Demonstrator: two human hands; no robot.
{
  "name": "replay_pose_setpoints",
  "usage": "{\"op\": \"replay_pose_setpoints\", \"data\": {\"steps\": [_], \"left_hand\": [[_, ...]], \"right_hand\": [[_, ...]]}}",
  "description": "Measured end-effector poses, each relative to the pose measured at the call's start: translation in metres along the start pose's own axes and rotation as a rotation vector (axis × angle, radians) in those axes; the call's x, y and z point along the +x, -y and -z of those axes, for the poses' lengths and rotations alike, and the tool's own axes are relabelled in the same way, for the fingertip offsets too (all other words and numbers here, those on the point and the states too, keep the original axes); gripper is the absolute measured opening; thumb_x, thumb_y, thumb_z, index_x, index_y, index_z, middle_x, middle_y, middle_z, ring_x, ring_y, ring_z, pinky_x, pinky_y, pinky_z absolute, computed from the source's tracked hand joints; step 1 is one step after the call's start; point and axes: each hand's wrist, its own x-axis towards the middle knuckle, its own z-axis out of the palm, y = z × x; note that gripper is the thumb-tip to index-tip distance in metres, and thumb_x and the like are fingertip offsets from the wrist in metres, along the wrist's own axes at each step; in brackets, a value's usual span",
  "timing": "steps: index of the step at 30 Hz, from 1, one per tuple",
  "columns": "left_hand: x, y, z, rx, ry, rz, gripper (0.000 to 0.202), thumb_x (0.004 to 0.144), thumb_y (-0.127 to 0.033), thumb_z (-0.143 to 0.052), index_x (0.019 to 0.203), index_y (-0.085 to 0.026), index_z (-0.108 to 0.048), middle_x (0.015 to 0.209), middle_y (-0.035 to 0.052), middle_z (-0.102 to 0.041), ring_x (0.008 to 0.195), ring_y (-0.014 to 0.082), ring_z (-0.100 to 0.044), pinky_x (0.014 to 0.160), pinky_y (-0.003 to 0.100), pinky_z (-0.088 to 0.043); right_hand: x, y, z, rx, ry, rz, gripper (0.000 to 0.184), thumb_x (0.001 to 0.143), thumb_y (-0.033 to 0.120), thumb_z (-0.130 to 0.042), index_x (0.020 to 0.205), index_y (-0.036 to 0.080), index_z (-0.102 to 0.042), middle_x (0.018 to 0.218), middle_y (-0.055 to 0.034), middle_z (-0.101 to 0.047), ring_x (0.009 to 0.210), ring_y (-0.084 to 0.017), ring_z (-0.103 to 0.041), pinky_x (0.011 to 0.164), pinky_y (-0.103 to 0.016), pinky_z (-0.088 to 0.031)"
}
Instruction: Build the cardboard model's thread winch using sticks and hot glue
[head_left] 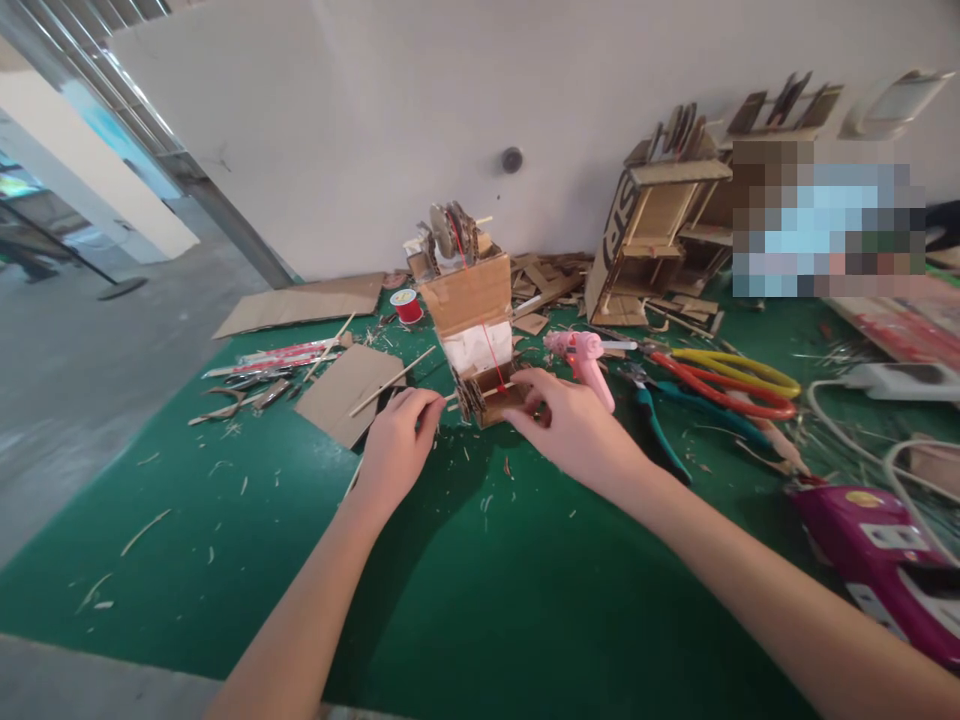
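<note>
A small cardboard model point(469, 290) stands upright on the green table, with round cardboard discs point(448, 232) on its top. Red string point(491, 345) runs from those discs down its front to a thin wooden stick point(452, 401) across its lower part. At the stick's left end, my left hand point(397, 440) is closed, thumb and forefinger pinched together. My right hand point(566, 420) curls round the model's lower right side, thumb and forefinger against it near the string. What lies under the right fingertips is partly hidden.
A pink glue gun point(581, 355), teal-handled pliers point(656, 430) and orange-handled pliers point(720, 385) lie right. A purple power strip point(855, 550) sits nearer. Left are a red thread spool point(406, 306) and cardboard sheet point(352, 395). Another cardboard model point(637, 240) stands behind; a blurred patch covers the far right.
</note>
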Motion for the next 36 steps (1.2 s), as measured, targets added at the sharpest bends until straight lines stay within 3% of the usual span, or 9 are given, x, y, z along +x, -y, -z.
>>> {"op": "replay_pose_setpoints", "data": {"steps": [2, 6, 12, 25, 36], "left_hand": [[0.0, -0.001, 0.0, -0.001, 0.001, -0.004, 0.018, 0.096, -0.03, -0.043, 0.089, -0.021, -0.057, 0.086, 0.0033, -0.061, 0.082, 0.0174, -0.058, 0.074, 0.03, -0.045], [0.0, -0.002, -0.001, -0.002, -0.009, -0.006, 0.016, 0.095, -0.029, -0.044, 0.091, -0.021, -0.058, 0.087, 0.0033, -0.061, 0.081, 0.0167, -0.058, 0.072, 0.029, -0.046], [0.0, -0.002, -0.002, 0.038, -0.022, -0.01, 0.018, 0.094, -0.028, -0.046, 0.082, -0.02, -0.056, 0.081, 0.0024, -0.061, 0.076, 0.0157, -0.057, 0.068, 0.028, -0.044], [0.002, -0.002, -0.001, 0.096, -0.004, 0.009, 0.023, 0.094, -0.029, -0.046, 0.074, -0.019, -0.051, 0.073, 0.0006, -0.056, 0.069, 0.0144, -0.053, 0.063, 0.027, -0.038], [0.0, -0.001, -0.001, 0.132, 0.049, 0.017, 0.026, 0.094, -0.03, -0.046, 0.072, -0.019, -0.053, 0.072, 0.0011, -0.057, 0.069, 0.0149, -0.054, 0.062, 0.027, -0.039]], "right_hand": [[0.002, -0.007, -0.014, 0.067, -0.06, 0.011, 0.018, 0.088, 0.025, -0.051, 0.097, 0.021, -0.066, 0.083, -0.0033, -0.071, 0.073, -0.017, -0.065, 0.066, -0.028, -0.048], [0.001, -0.017, -0.021, 0.069, -0.151, 0.047, 0.016, 0.086, 0.018, -0.05, 0.088, 0.019, -0.066, 0.082, -0.0037, -0.07, 0.072, -0.016, -0.063, 0.068, -0.027, -0.047], [-0.003, -0.015, -0.019, 0.05, -0.101, 0.066, 0.016, 0.085, 0.017, -0.049, 0.088, 0.018, -0.064, 0.083, -0.0047, -0.067, 0.066, -0.015, -0.058, 0.063, -0.026, -0.044], [-0.003, -0.01, -0.02, -0.045, -0.064, 0.068, 0.021, 0.089, 0.018, -0.046, 0.094, 0.018, -0.067, 0.092, -0.007, -0.07, 0.077, -0.018, -0.065, 0.067, -0.028, -0.046], [-0.004, -0.01, -0.026, -0.154, -0.059, 0.073, 0.021, 0.091, 0.021, -0.045, 0.092, 0.02, -0.066, 0.088, -0.0036, -0.07, 0.07, -0.016, -0.064, 0.054, -0.025, -0.036]]}}
